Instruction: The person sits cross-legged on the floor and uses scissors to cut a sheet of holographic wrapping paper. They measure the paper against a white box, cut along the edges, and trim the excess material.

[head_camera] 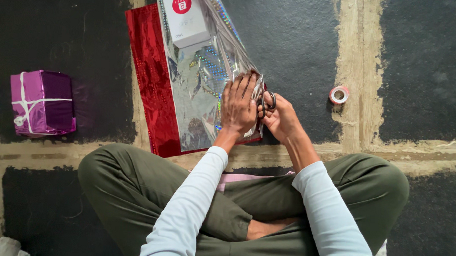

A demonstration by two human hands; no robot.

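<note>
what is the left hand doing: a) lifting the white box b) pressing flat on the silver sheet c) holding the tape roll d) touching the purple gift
b: the left hand lies palm down on the silver sheet, while the right hand holds scissors at its edge.

the person sits cross-legged, both arms in pale long sleeves reaching forward. the left hand (238,105) lies palm down, fingers spread and flat. just beside it, the right hand (279,117) is curled closed, fingers through dark handle loops.
</note>
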